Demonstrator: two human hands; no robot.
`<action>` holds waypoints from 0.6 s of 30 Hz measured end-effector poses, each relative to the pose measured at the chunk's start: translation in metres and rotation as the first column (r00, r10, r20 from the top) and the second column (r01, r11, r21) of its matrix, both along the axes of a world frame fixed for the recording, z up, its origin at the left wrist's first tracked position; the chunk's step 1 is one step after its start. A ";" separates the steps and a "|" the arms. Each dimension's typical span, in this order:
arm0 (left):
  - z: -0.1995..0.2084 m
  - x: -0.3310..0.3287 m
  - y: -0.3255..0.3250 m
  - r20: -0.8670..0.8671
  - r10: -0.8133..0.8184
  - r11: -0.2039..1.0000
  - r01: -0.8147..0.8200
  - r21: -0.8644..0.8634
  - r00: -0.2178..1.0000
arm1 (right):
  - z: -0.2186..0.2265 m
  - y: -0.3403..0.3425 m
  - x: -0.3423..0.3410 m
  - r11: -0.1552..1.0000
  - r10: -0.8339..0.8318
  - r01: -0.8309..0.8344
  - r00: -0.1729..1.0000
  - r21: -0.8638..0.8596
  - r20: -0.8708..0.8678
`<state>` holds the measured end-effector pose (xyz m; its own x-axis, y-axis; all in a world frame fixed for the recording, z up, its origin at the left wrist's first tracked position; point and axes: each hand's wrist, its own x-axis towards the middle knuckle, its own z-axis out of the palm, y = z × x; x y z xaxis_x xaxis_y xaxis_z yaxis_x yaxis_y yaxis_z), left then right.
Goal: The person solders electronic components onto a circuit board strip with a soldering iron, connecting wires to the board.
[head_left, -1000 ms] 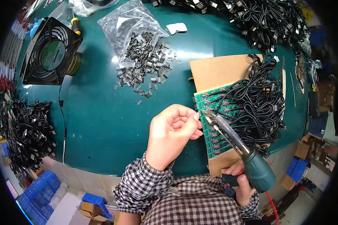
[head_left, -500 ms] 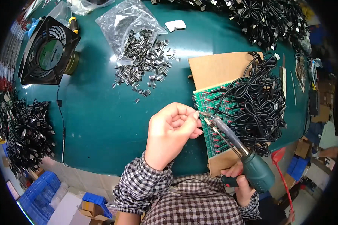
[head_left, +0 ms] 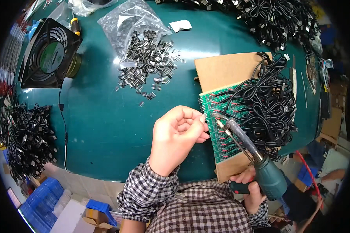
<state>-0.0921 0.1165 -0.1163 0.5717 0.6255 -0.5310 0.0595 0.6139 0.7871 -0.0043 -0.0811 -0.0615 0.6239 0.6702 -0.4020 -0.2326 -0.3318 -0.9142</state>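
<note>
My right hand [head_left: 254,194] is wrapped round the handle of a dark green soldering gun [head_left: 271,178]. Its metal barrel slants up and left, with the tip just above a green circuit board panel [head_left: 217,145]. At the panel's left edge, my left hand [head_left: 177,134] holds thumb and forefinger in a pinch; what lies between them is too small to make out. Black cables [head_left: 266,110] with red wire ends run from the panel and lie bundled over its right side. Beneath it is a brown cardboard sheet [head_left: 217,70].
Small black pin connectors [head_left: 149,58] spill from a clear plastic bag [head_left: 114,25] on the green table [head_left: 105,128]. A black fan [head_left: 50,54] and a screwdriver [head_left: 75,26] are at the far left. Cable heaps [head_left: 25,139] lie at left and far right. Blue crates [head_left: 41,202] stand below.
The soldering gun's tip has shifted slightly right and up from the panel's left edge, away from my left fingertips. My left hand stays nearly still.
</note>
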 end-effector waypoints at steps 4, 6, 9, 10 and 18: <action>0.000 0.001 0.000 -0.002 -0.006 1.000 0.006 -0.004 1.000 | 0.001 0.003 0.002 1.000 0.014 -0.014 1.000 -0.014 0.001; 0.000 0.000 0.000 -0.005 -0.006 1.000 0.006 -0.003 1.000 | 0.001 0.004 0.003 0.999 0.027 -0.027 1.000 -0.023 -0.008; 0.000 0.000 0.000 0.003 0.000 1.000 0.000 -0.015 1.000 | 0.001 0.005 0.003 0.999 0.038 -0.038 0.999 -0.024 -0.016; 0.000 0.000 0.000 0.003 0.000 1.000 0.000 -0.015 1.000 | 0.001 0.006 0.002 0.999 0.036 -0.036 0.999 -0.017 -0.015; -0.001 0.001 0.000 -0.002 -0.002 1.000 0.002 -0.010 1.000 | -0.002 0.005 0.004 0.999 0.048 -0.048 0.999 -0.013 -0.022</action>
<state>-0.0915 0.1166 -0.1175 0.5717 0.6190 -0.5385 0.0625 0.6215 0.7809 -0.0006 -0.0763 -0.0640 0.5819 0.6935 -0.4247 -0.2359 -0.3558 -0.9043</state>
